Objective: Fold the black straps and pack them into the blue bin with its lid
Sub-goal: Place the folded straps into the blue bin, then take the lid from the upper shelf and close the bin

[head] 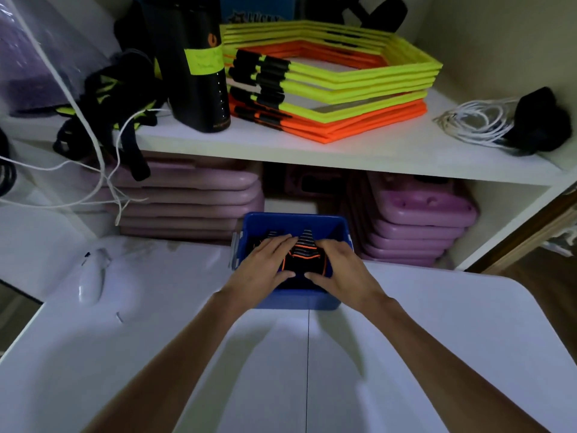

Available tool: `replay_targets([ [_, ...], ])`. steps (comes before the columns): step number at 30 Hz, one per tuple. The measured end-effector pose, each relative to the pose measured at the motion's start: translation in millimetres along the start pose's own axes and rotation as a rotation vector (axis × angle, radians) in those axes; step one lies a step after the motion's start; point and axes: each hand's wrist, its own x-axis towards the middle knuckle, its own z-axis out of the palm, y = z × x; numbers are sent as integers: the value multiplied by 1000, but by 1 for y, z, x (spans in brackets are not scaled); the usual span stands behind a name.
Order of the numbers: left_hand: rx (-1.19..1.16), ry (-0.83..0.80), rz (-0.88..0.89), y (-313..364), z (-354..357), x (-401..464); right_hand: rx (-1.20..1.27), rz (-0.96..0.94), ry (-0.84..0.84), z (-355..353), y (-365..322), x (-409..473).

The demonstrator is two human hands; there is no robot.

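Folded black straps with orange trim [304, 260] are pressed down inside the open blue plastic bin [293, 300] on the white bench [437, 339] by the left hand [265, 264] and right hand [338, 267], fingers flat, gripping nothing. Packing looks nearly done; no lid is in view, so lidding remains.

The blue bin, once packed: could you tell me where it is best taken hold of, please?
Probably by its two short end walls, one hand from each side. The blue bin sits open-topped on the white table, with the left hand and right hand pressing the black straps inside, so its rim is exposed.
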Motion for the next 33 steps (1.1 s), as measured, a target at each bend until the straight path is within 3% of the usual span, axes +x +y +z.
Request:
replay_targets([
  [7, 321, -50, -35, -47, 23, 11, -134, 173, -210, 34, 38, 44],
  [16, 95, -43, -39, -64, 35, 8, -176, 325, -275, 71, 50, 86],
  [27, 41, -53, -66, -61, 29, 10, -42, 417, -251, 58, 39, 76],
  [33, 97, 135, -25, -28, -15, 26, 12, 350, -88, 6, -2, 66],
])
